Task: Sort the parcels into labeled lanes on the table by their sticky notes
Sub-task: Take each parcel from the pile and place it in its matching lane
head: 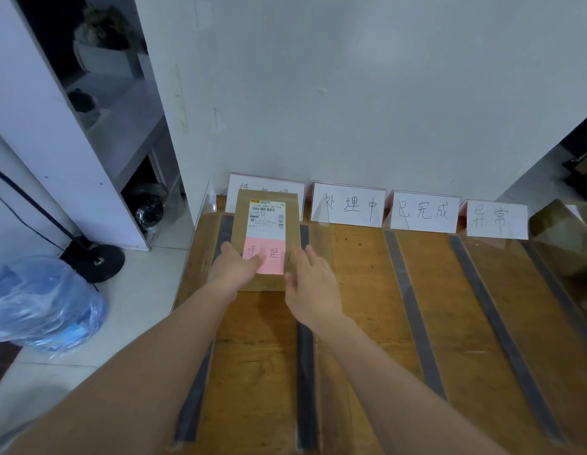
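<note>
A flat brown parcel (242, 221) lies in the leftmost lane of the wooden table (364, 284), its far end against the first lane sign (267, 182). It carries a white shipping label (267, 214) and a pink sticky note (274, 259) with handwritten characters. My left hand (231, 269) grips the parcel's near left corner, thumb lying across the note. My right hand (313, 292) is at the parcel's near right edge, fingers spread, holding nothing.
Three more white lane signs (348, 205), (421, 211), (495, 220) stand along the wall. Dark tape strips (413, 307) divide the lanes. A brown box (561, 224) sits at the far right. A blue water bottle (45, 303) and a black stand base (95, 261) are on the floor to the left.
</note>
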Motion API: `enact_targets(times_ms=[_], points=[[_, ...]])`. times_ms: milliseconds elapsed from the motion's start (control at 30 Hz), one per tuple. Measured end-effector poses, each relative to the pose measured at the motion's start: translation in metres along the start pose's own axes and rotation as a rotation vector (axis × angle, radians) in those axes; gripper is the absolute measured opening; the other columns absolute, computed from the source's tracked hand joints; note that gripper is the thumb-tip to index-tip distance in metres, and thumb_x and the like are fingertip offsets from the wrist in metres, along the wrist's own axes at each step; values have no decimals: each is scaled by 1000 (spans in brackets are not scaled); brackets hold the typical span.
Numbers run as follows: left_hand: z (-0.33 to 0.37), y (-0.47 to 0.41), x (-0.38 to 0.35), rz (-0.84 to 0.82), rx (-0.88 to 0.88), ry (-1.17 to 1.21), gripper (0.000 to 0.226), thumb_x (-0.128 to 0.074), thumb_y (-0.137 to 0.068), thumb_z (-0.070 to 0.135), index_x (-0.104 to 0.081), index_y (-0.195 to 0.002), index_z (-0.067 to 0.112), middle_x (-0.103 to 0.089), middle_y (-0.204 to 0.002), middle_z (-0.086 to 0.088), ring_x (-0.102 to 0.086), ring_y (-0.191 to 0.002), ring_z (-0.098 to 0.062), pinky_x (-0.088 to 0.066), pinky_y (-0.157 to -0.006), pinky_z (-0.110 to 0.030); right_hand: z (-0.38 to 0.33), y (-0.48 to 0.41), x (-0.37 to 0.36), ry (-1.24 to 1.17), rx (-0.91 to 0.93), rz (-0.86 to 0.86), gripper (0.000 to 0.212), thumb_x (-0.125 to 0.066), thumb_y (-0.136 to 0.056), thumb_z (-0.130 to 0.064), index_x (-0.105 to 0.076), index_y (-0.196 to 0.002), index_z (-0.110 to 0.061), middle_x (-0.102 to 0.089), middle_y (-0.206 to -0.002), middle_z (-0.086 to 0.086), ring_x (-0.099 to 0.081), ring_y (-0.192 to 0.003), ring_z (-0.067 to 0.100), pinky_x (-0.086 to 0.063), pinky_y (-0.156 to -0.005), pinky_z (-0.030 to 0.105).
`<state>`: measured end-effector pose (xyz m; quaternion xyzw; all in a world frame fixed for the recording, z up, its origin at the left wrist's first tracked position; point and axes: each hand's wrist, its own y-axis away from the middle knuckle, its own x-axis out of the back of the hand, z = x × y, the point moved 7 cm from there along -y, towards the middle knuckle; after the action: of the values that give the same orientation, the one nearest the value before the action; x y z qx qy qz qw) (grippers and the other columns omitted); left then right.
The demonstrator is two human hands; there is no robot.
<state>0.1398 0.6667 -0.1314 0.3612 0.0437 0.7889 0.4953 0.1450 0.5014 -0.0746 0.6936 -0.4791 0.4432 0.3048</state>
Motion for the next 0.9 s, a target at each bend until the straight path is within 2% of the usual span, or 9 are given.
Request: enact_targets(times_ms=[67,133,233,433,533,667,733,900], points=[[-1,0,1,-2,-6,-12,64,-65,-91,38,-33,-139,10,-56,-133,-7,-56,-114,-27,-46,-72,-33,6,-7,-15,-110,-131,-87,54,-50,-99,-21,-28,-148,-22,-31,-156,7,-45,-134,26,-45,-107,40],[-2,-2,0,-9,-10,-15,63,-65,-91,39,-34,-137,10,-56,-132,-7,-57,-114,-27,-48,-73,-34,9,-13,-24,-194,-159,-123,47,-53,-98,-19,-34,-141,-23,-49,-141,3,-55,-119,21,-54,-93,35],[-3,-6,1,-13,-10,8,64,-67,-89,39,-34,-137,12,-56,-132,-6,-57,-115,-27,-50,-77,-35,12,-20,-28,-203,-183,-131,38,-54,-98,-20,-40,-134,-22,-56,-127,0,-57,-111,17,-53,-84,29],[-1,-5,2,-10,-19,11,69,-67,-89,38,-31,-141,13,-55,-134,-6,-55,-119,-27,-47,-75,-32,12,-23,-30,-188,-187,-142,51,-54,-98,-21,-34,-145,-20,-54,-131,0,-55,-117,19,-54,-92,34],[1,-3,5,-2,-32,-28,69,-67,-88,40,-32,-141,13,-54,-136,-7,-55,-119,-27,-48,-78,-33,11,-23,-25,-170,-173,-134,45,-54,-98,-20,-39,-140,-18,-51,-133,0,-53,-120,19,-52,-94,33],[14,7,13,10,-84,-185,73,-65,-89,43,-28,-143,13,-53,-136,-9,-55,-120,-28,-53,-87,-40,8,-23,-10,-161,-134,-128,44,-53,-99,-21,-39,-141,-18,-47,-138,0,-48,-127,21,-46,-99,35],[24,15,18,33,-127,-293,70,-65,-89,43,-29,-142,13,-49,-137,-11,-50,-123,-30,-50,-94,-43,6,-21,1,-168,-113,-122,48,-54,-98,-23,-38,-143,-20,-47,-140,1,-47,-129,22,-46,-102,37],[58,44,26,135,-319,-593,62,-65,-88,38,-38,-139,17,-48,-133,-10,-44,-124,-27,-42,-97,-37,1,-7,38,-96,-37,-108,51,-55,-99,-23,-36,-146,-18,-43,-147,3,-40,-136,24,-38,-108,37]])
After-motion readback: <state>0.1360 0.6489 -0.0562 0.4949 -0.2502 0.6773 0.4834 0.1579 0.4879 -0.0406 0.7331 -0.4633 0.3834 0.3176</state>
